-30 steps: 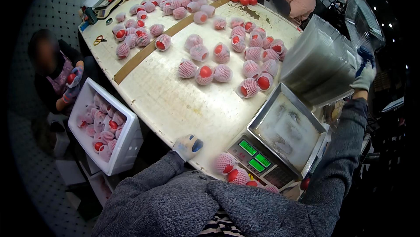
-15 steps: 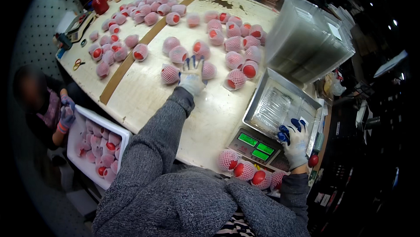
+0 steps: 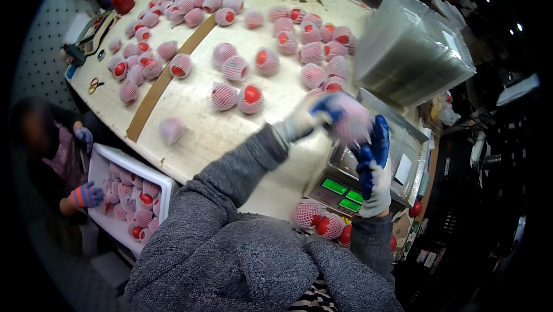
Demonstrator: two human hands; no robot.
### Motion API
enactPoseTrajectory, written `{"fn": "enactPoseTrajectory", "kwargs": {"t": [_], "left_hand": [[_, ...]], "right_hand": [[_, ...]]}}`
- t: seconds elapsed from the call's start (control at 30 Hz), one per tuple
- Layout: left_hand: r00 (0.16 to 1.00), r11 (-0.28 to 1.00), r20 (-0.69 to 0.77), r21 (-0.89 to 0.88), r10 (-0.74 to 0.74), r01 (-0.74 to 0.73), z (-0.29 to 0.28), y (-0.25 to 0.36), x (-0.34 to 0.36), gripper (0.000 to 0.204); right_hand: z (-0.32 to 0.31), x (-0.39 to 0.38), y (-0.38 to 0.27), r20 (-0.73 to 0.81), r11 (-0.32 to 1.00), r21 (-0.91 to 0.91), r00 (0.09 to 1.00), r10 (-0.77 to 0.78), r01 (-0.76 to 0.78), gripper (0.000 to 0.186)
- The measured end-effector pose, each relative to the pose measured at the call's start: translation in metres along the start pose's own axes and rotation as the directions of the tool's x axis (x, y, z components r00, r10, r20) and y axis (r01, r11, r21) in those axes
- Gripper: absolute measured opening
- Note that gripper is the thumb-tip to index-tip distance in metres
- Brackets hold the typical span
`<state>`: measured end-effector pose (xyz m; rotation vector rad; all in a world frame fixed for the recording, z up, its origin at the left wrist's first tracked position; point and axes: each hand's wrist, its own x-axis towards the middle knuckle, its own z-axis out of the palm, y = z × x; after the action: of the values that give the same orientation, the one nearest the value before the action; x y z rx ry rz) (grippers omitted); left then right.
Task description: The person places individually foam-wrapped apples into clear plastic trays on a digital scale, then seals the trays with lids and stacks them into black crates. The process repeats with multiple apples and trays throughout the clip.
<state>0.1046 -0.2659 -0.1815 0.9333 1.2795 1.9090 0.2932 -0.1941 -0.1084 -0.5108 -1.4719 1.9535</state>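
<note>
Two gloved hands, close together above the scale (image 3: 334,186)! The left hand (image 3: 305,121), blurred, pinches one net-sleeved fruit (image 3: 353,121) from its left side; the right hand (image 3: 377,177) faces it, fingers raised and spread, and whether they touch it I cannot tell. So the fruit hangs between the two. Light enough for one hand, I'd judge: springy net outside, firm but easily bruised flesh inside, and a sleeve that may slip. Best hold? Round the middle, gently!

On to the count: one metal pan (image 3: 419,174) below the right hand, one stack of clear containers (image 3: 406,47) beyond it. Five loose netted fruits (image 3: 250,99) ahead of the left hand, one more (image 3: 171,130) off to its left on the bench (image 3: 207,136). Farther left, one pair of scissors (image 3: 95,85) and one foam box (image 3: 166,197), its netted fruits too overlapped to count.
</note>
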Motion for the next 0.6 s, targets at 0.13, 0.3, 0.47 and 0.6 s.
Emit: {"fn": "enactPoseTrajectory", "kwargs": {"t": [0.13,0.3,0.47,0.6], "left_hand": [[0.820,0.316,0.286,0.820,0.496,-0.477,-0.010,0.049,-0.013,0.056],[0.922,-0.361,-0.387,0.861,-0.008,0.359,-0.141,0.040,-0.025,0.051],[0.800,-0.222,-0.494,0.869,-0.340,0.442,-0.193,0.012,-0.031,0.079],[0.824,-0.136,-0.497,0.868,-0.272,0.478,-0.211,0.001,-0.028,0.090]], "right_hand": [[-0.009,0.015,0.000,0.001,0.991,0.133,1.000,0.006,-0.007,0.089],[-0.064,0.030,-0.010,-0.193,0.768,-0.639,0.974,-0.117,-0.034,0.083],[-0.067,0.027,-0.001,-0.245,-0.175,-0.959,0.963,0.112,-0.224,0.077],[-0.075,0.023,-0.006,-0.172,-0.222,-0.964,0.978,0.115,-0.143,0.072]]}}
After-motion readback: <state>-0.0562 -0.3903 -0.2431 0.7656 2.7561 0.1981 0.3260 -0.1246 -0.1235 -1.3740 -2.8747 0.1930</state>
